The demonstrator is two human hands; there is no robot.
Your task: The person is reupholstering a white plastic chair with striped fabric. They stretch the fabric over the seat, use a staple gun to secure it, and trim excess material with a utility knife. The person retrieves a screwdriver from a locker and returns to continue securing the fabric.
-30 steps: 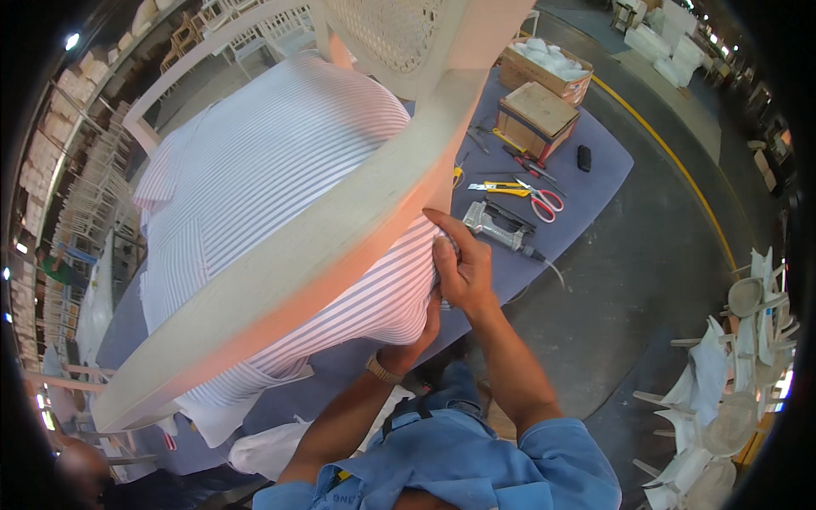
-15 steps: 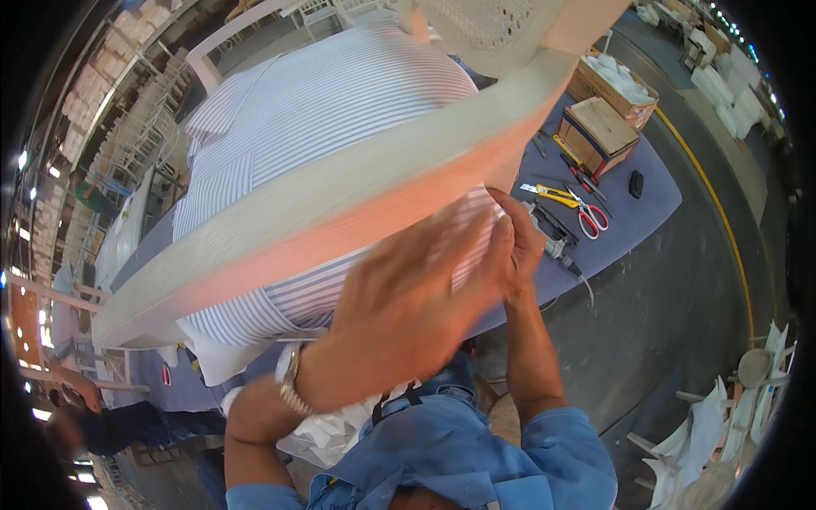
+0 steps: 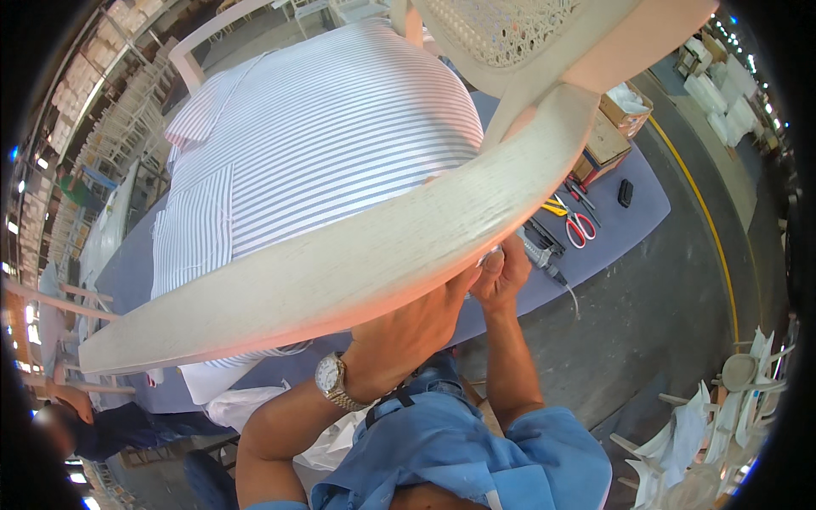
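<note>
right grip point(image 3: 503, 279) beside left grip point(image 3: 412, 325), under chair arm point(image 3: 365, 263), perhaps on striped fabric point(image 3: 340, 119)

A furniture workshop on a factory floor, given over to chairs and upholstery.
Pale chair frames point(image 3: 127, 140) crowd the left, with more chair parts point(image 3: 739, 374) at lower right. A chair point(image 3: 357, 272) with a striped fabric seat point(image 3: 340, 127) is over a blue-grey worktable point(image 3: 633, 221) bearing red-handled scissors point(image 3: 580, 229) and a metal tool point(image 3: 537, 253) with a thin hose. A yellow line point(image 3: 707, 208) crosses the dark floor point(image 3: 629, 306); another person point(image 3: 110, 427) is at lower left.
</note>
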